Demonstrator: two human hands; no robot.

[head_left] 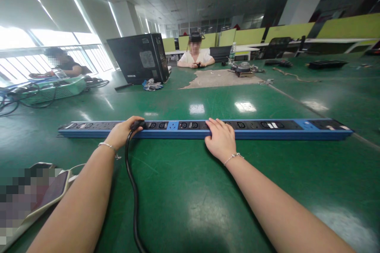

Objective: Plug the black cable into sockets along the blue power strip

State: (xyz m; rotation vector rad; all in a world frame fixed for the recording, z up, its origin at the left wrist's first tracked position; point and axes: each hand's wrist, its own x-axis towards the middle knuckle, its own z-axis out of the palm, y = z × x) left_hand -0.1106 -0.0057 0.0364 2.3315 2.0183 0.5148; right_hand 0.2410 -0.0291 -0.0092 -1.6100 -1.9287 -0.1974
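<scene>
While the strip (184, 134) is laid across the table (175, 189), the left hand (124, 130) is closed around the plug (139, 124) at the strip's left half; if the cord (135, 195) were snagged, the plug could be tugged askew. Just right of the strip's middle, the right hand (221, 136) is rested; whether it grips cannot be told. Poorly braced, the strip might be shifted.

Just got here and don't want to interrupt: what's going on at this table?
A person has both hands on a long blue power strip lying across the green table. The left hand holds a black plug at its sockets; whether it is fully in, I can't tell. The right hand rests on the strip. The plug's cord trails toward the person.
</scene>
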